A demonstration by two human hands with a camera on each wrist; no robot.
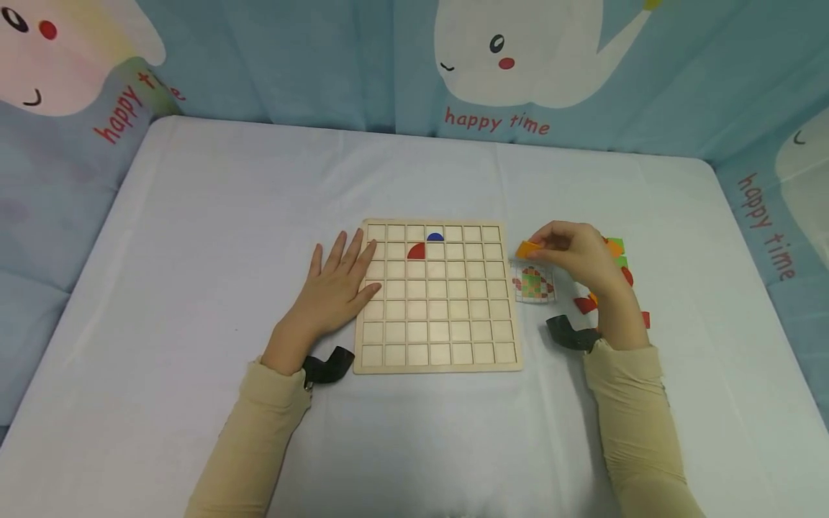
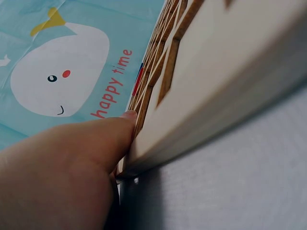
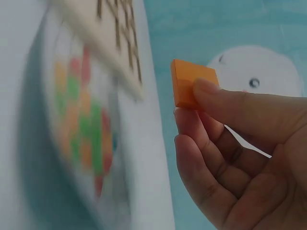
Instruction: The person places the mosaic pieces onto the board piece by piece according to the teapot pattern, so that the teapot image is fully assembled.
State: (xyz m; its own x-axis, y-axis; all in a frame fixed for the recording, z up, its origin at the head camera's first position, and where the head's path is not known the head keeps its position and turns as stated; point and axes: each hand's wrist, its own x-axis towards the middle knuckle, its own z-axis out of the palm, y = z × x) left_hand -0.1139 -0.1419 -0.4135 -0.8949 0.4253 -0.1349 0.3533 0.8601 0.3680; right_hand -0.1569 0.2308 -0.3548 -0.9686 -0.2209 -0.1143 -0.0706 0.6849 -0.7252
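From the head camera, your left hand (image 1: 337, 284) lies flat, fingers straight and spread, on the left edge of the square wooden grid board (image 1: 437, 360). Your right hand (image 1: 578, 253) pinches a small orange square tile (image 1: 529, 249) just right of the board, above a pattern card (image 1: 533, 284).

At your left wrist, your thumb (image 2: 103, 139) presses against the board's edge (image 2: 225, 91).

At your right wrist, thumb and fingers (image 3: 199, 139) grip the orange tile (image 3: 187, 81) in the air.
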